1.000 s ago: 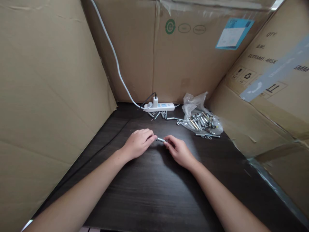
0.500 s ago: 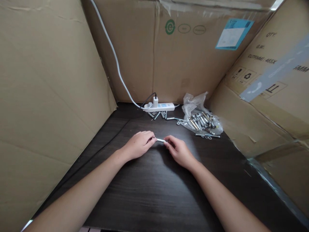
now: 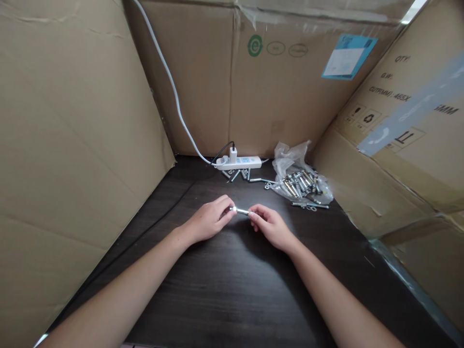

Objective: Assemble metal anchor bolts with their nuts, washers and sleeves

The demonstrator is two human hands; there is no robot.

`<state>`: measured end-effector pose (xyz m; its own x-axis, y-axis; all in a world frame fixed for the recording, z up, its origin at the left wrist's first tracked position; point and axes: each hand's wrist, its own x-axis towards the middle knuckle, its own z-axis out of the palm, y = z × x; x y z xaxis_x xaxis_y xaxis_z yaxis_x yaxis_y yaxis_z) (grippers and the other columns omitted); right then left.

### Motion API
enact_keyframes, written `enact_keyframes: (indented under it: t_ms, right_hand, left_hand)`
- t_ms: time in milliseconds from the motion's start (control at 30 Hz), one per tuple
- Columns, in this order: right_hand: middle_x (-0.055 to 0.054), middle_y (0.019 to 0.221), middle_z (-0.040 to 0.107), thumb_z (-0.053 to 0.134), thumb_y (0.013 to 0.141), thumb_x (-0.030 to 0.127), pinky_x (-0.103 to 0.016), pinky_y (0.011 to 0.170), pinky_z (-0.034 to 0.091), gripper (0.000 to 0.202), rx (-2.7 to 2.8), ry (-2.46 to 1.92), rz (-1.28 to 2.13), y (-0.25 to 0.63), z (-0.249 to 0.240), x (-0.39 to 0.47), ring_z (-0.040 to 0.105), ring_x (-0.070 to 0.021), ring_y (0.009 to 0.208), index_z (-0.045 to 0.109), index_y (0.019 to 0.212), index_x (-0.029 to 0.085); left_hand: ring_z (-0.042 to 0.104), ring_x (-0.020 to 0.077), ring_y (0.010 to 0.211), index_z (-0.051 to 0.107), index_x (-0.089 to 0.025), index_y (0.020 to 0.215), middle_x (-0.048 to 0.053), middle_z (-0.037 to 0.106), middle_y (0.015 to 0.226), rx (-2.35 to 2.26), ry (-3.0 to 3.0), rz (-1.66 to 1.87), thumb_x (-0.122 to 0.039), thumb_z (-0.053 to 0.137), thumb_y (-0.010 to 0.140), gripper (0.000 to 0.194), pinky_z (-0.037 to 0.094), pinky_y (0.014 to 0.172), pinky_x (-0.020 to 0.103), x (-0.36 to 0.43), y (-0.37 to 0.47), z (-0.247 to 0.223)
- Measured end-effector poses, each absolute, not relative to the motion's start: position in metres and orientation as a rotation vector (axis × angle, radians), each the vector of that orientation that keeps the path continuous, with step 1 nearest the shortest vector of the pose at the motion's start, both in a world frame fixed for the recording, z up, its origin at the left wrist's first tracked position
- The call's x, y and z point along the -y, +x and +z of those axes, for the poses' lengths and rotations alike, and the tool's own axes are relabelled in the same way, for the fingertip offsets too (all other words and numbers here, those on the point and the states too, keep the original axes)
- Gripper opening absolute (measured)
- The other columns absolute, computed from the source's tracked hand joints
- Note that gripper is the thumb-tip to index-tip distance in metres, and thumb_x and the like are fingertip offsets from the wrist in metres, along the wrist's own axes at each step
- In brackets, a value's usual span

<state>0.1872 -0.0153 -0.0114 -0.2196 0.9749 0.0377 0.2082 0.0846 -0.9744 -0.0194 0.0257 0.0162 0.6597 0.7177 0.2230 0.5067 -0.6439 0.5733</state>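
A silver metal bolt [image 3: 242, 211] lies level between my two hands above the dark table [image 3: 217, 290]. My left hand [image 3: 210, 218] pinches its left end, where a nut [image 3: 235, 209] shows beside the fingertips. The bolt's right end is between the thumb and fingers of my right hand [image 3: 270, 224]. Beyond my right hand, a clear plastic bag [image 3: 288, 157] holds several metal bolts [image 3: 302, 183].
A white power strip [image 3: 250, 163] with a plug and cables sits at the back. Loose bolts, tubes and washers [image 3: 267, 185] lie before it and beside the bag. Cardboard walls [image 3: 195, 87] enclose the left, back and right.
The nut by my left fingertips now shows more plainly. My right hand has shifted slightly right along the bolt, and the camera view has tilted a little.
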Motion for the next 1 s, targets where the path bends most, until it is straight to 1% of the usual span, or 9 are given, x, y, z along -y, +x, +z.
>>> enact_keyframes:
  t_ms: [133,233,400,500,600,733,800,900,1000]
  right_hand:
    - [0.003,0.065,0.050,0.051,0.087,0.045,-0.022,0.055,0.039,0.029,1.590,-1.220,1.190,0.189,-0.010,0.016,0.047,-0.0095,0.057,0.053,0.078,0.018]
    - [0.003,0.063,0.051,0.052,0.085,0.048,-0.021,0.054,0.039,0.033,1.587,-1.219,1.300,0.188,-0.006,0.018,0.047,-0.0092,0.055,0.053,0.072,0.017]
    - [0.003,0.053,0.047,0.052,0.082,0.051,-0.019,0.041,0.024,0.039,1.234,-1.248,1.604,0.187,0.003,0.019,0.039,-0.0073,0.045,0.050,0.065,0.016]
    - [0.003,0.056,0.047,0.058,0.077,0.051,-0.018,0.039,0.021,0.037,0.977,-1.277,1.614,0.202,0.012,0.012,0.039,-0.0062,0.044,0.051,0.068,0.016]
    - [0.003,0.056,0.048,0.060,0.074,0.052,-0.018,0.037,0.021,0.038,0.918,-1.406,1.365,0.235,0.021,-0.003,0.039,-0.0064,0.042,0.054,0.070,0.016]
    - [-0.001,0.055,0.054,0.058,0.071,0.059,-0.021,0.035,0.026,0.043,1.042,-1.654,0.828,0.290,0.028,-0.032,0.042,-0.0093,0.041,0.057,0.068,0.016]
    - [-0.003,0.055,0.057,0.051,0.074,0.063,-0.023,0.037,0.030,0.048,1.107,-1.830,0.496,0.313,0.028,-0.046,0.044,-0.0107,0.042,0.058,0.067,0.016]
    - [-0.005,0.057,0.060,0.048,0.075,0.062,-0.025,0.043,0.034,0.050,1.125,-1.923,0.357,0.336,0.025,-0.064,0.047,-0.0129,0.046,0.061,0.067,0.015]
    - [-0.007,0.059,0.062,0.049,0.076,0.056,-0.027,0.051,0.036,0.046,1.153,-2.023,0.264,0.345,0.018,-0.071,0.050,-0.0160,0.053,0.064,0.065,0.014]
  left_hand:
    - [0.051,0.0135,0.075,0.052,-0.020,0.090,0.001,0.053,0.088,-0.940,2.379,0.624,-0.034,0.039,0.093,0.019,0.040,0.066,0.025,-0.026,-0.019,0.014]
    - [0.051,0.0132,0.074,0.053,-0.020,0.090,0.001,0.054,0.087,-0.938,2.342,0.627,-0.033,0.039,0.092,0.019,0.041,0.067,0.025,-0.027,-0.019,0.012]
    - [0.053,0.0142,0.080,0.052,-0.020,0.092,0.001,0.055,0.087,-0.980,2.237,0.690,-0.030,0.035,0.093,0.020,0.042,0.076,0.027,-0.035,-0.023,0.007]
    - [0.053,0.0149,0.081,0.052,-0.019,0.092,0.001,0.056,0.088,-1.030,2.192,0.714,-0.029,0.037,0.092,0.018,0.042,0.076,0.028,-0.040,-0.026,0.004]
    - [0.052,0.0143,0.078,0.052,-0.020,0.091,0.001,0.056,0.088,-1.045,2.180,0.702,-0.027,0.039,0.090,0.015,0.042,0.074,0.027,-0.042,-0.029,0.002]
    - [0.052,0.0139,0.073,0.052,-0.020,0.088,0.000,0.055,0.084,-1.047,2.177,0.687,-0.024,0.039,0.089,0.014,0.041,0.070,0.026,-0.042,-0.030,0.002]
    - [0.050,0.0135,0.070,0.052,-0.020,0.086,0.000,0.054,0.082,-1.047,2.179,0.682,-0.023,0.038,0.088,0.014,0.040,0.067,0.026,-0.041,-0.030,0.003]
    - [0.047,0.0125,0.065,0.052,-0.020,0.083,-0.001,0.053,0.080,-1.049,2.179,0.680,-0.021,0.039,0.087,0.014,0.038,0.062,0.025,-0.041,-0.030,0.002]
    - [0.047,0.0121,0.064,0.052,-0.020,0.083,-0.001,0.054,0.080,-1.052,2.178,0.686,-0.020,0.039,0.086,0.013,0.037,0.061,0.025,-0.041,-0.030,0.003]
